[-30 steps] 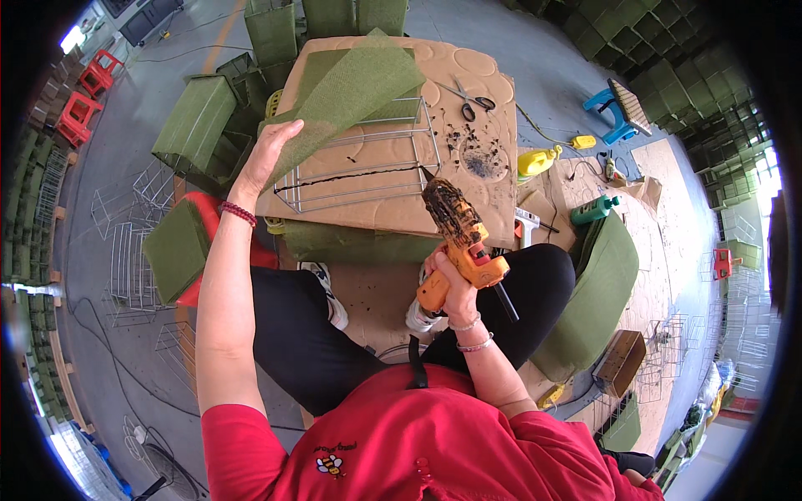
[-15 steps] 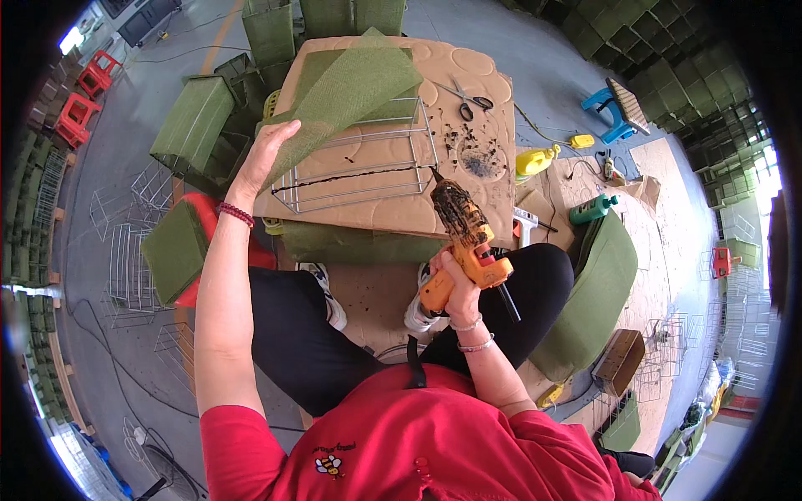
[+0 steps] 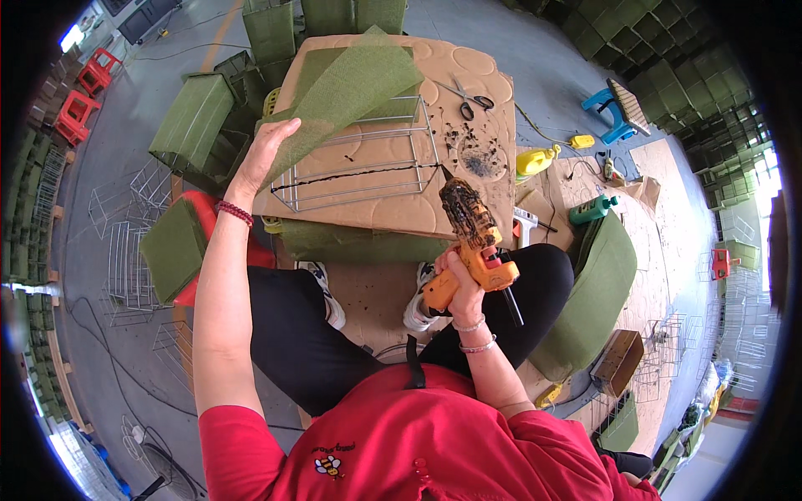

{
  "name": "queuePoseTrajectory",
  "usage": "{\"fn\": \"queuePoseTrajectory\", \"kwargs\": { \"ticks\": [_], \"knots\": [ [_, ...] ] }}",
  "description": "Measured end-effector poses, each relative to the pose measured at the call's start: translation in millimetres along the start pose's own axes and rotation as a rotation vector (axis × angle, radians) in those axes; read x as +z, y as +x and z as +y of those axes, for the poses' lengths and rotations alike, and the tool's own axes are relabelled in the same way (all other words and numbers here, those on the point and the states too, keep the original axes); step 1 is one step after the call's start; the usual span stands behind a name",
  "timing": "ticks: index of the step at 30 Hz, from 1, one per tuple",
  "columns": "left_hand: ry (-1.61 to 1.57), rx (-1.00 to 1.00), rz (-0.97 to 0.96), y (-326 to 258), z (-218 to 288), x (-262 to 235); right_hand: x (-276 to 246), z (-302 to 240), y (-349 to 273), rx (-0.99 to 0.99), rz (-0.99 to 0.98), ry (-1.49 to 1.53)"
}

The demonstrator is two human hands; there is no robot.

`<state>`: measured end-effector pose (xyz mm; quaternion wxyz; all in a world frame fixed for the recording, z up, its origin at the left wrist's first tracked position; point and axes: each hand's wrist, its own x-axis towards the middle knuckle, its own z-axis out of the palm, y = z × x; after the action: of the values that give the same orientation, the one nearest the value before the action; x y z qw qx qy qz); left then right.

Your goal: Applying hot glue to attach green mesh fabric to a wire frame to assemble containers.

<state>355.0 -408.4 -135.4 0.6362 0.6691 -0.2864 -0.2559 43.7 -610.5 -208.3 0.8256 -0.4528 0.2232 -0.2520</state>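
Observation:
An orange glue gun (image 3: 469, 238) with a blackened front is gripped by my right hand (image 3: 462, 290). A dark glue stick juts from its back end, and its tip points at the right corner of a wire frame (image 3: 368, 185). Along one bar of that frame runs a line of black glue. My left hand (image 3: 264, 159) holds the edge of a green mesh fabric sheet (image 3: 342, 100), folded up off the frame's far side. The thumb side shows; the fingertips are partly behind the fabric. Frame and fabric rest on a cardboard-topped table (image 3: 476, 71).
Scissors (image 3: 465, 102) and black crumbs (image 3: 480, 159) lie on the cardboard. To the right stand a yellow bottle (image 3: 535, 163), a green bottle (image 3: 591, 209) and a blue stool (image 3: 612, 113). Green fabric boxes (image 3: 196, 117) and wire frames (image 3: 129, 267) are at the left.
The glue gun has shifted slightly to the right, its tip moving just past the frame's right corner. My left hand and the raised fabric have hardly moved.

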Motion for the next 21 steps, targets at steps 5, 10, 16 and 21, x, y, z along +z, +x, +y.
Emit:
{"fn": "queuePoseTrajectory", "kwargs": {
  "ticks": [5, 10, 16, 21],
  "knots": [
    [-0.012, 0.004, 0.013, 0.7, -0.3, 1.0, -1.1, -2.0, -0.5, -0.007, -0.015, 0.009],
    [-0.016, -0.009, 0.023, 0.5, -2.3, 0.0, -0.2, -0.6, -1.3, -0.019, -0.024, 0.003],
    [0.000, 0.017, 0.045, 0.1, -2.8, 1.1, -2.0, 0.1, -0.4, -0.004, -0.020, 0.000],
    [-0.023, 0.010, 0.027, 0.8, -7.1, -3.1, -2.4, 1.8, 1.0, -0.011, -0.033, 0.004]
  ]
}}
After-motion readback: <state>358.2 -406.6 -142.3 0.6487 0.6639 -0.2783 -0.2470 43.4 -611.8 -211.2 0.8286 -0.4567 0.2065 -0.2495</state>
